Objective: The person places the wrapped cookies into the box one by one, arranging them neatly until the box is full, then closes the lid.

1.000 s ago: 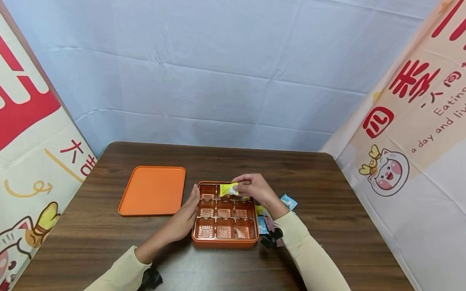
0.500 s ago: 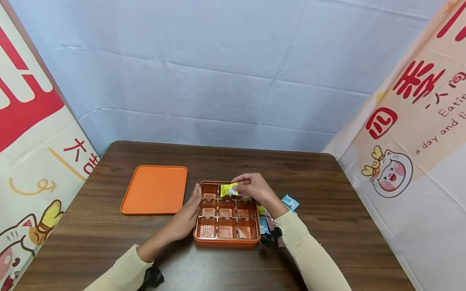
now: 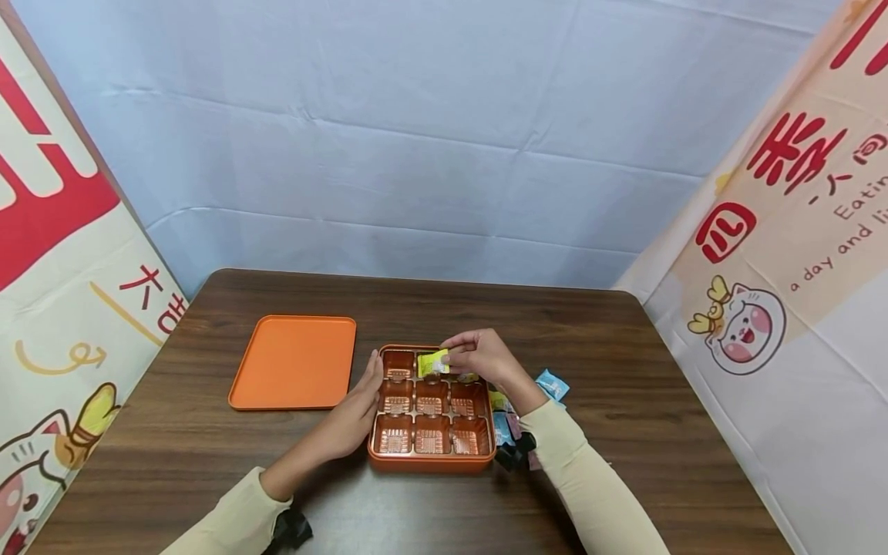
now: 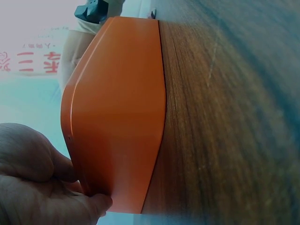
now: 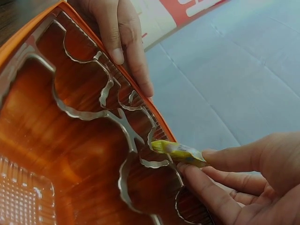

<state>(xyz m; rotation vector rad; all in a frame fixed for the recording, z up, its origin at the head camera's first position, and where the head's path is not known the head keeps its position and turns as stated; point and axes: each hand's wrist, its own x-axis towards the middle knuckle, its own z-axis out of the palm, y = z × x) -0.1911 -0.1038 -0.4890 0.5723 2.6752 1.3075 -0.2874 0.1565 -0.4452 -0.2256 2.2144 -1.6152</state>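
Observation:
An orange box [image 3: 432, 465] with a shiny brown insert of several compartments stands on the table. My right hand [image 3: 484, 359] pinches a small yellow wrapped packet [image 3: 432, 363] between thumb and fingers, over the far middle compartment. In the right wrist view, the packet [image 5: 180, 152] tilts at the insert's dividers near the far rim. Part of another yellow packet [image 3: 468, 378] shows in the far right compartment, under my right hand. My left hand [image 3: 355, 420] rests along the box's left wall with its fingers mostly straight; its fingertips touch the orange wall [image 4: 117, 108] in the left wrist view.
An orange lid [image 3: 294, 362] lies flat on the wooden table [image 3: 312, 293], left of the box. Right of the box, partly under my right forearm, lie several small packets: a blue one [image 3: 552, 384] farther out, with yellow, blue and pink ones close to the box.
The yellow packet has shifted slightly left and tilted in my right hand's pinch, over the far middle compartment. My left hand stays against the box.

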